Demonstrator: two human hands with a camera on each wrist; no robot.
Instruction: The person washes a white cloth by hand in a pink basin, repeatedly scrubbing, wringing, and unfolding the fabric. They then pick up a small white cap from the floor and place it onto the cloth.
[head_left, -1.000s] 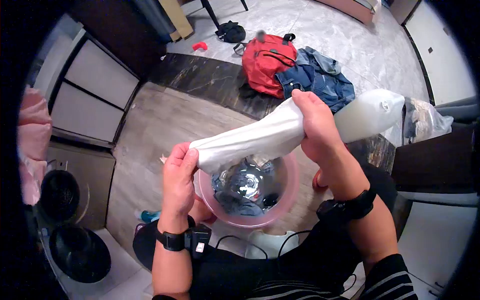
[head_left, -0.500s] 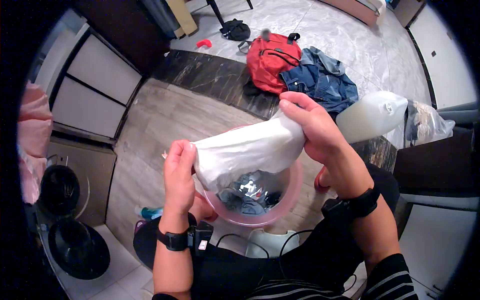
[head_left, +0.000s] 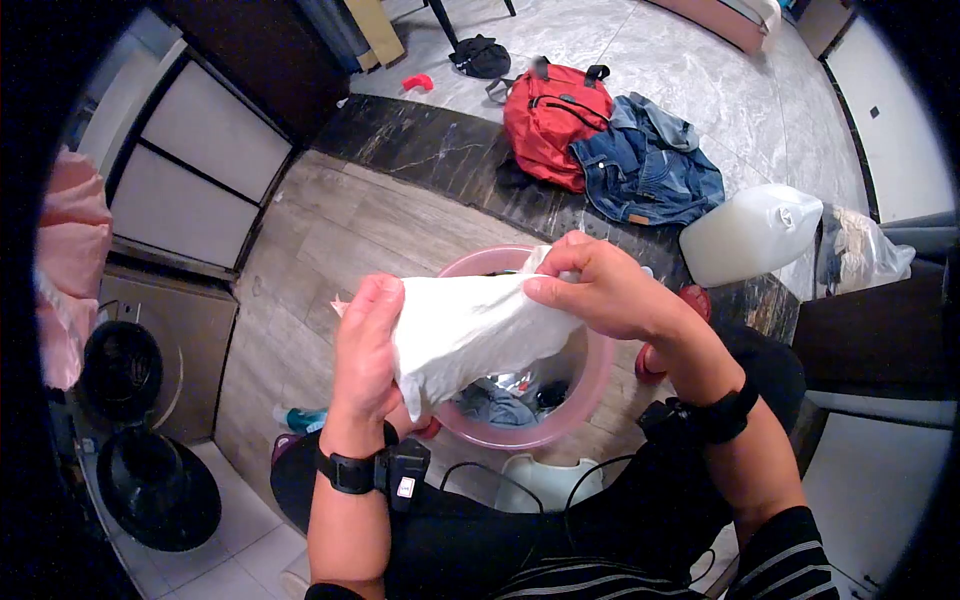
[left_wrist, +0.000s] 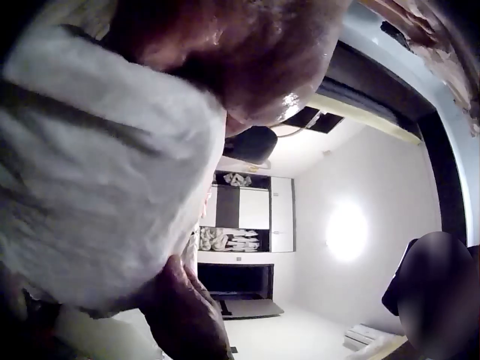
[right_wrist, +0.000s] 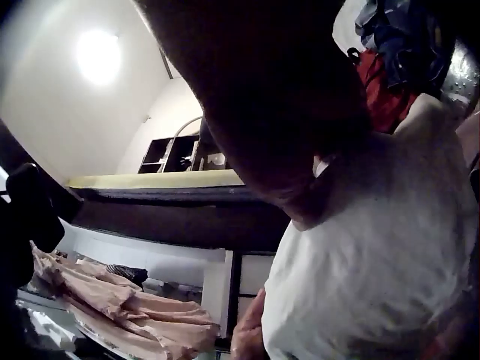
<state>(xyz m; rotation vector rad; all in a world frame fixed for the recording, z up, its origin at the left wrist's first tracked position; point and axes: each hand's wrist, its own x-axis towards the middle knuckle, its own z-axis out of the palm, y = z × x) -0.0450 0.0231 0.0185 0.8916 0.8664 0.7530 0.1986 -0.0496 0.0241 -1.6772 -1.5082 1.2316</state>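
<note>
Above the basin (head_left: 530,436), the left hand (head_left: 368,335) and right hand (head_left: 608,288) pinch a white cloth (head_left: 470,328) between thumbs and fingers; it looks light, limp, possibly slippery if wet, best held along its upper edge.

Grey tiles (head_left: 770,130) lie beyond the dark sill (head_left: 430,152), wood planks (head_left: 300,220) before it; a ceiling light (left_wrist: 347,234) glows.

We see matt white cloth (head_left: 470,325) at centre, a smooth plastic basin (head_left: 520,437) below, and creased denim (head_left: 655,170) and a translucent plastic jug (head_left: 745,242) at upper right.
</note>
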